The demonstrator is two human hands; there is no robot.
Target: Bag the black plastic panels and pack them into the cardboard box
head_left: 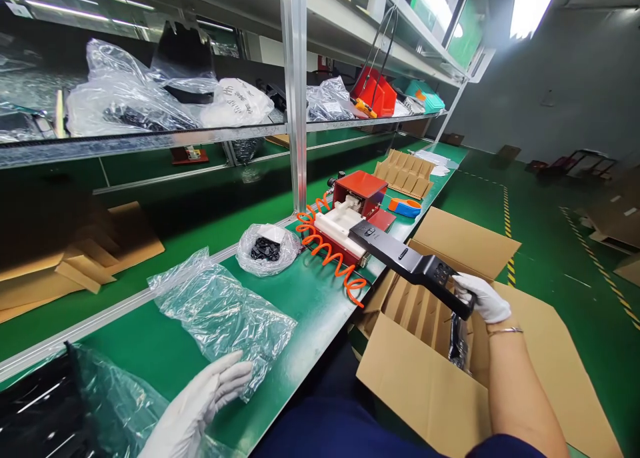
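My right hand (483,297), in a white glove, grips the near end of a long black handheld scanner-like device (407,261) with buttons on its handle. The device's far end rests at the white fixture of a red press (361,195), and its handle hangs over an open cardboard box (425,378). My left hand (213,391), also gloved, has its fingers stretched out beside a clear plastic bag (225,311) on the green bench. Whether the fingertips touch the bag I cannot tell.
An orange coiled hose (333,255) lies beside the press. A plastic bag of small black parts (266,249) sits nearby. Behind are a cardboard divider (406,171) and an orange-blue tape roll (406,208). A metal shelf post (294,98) rises at the bench's back. Black wrapped items (40,405) lie front left.
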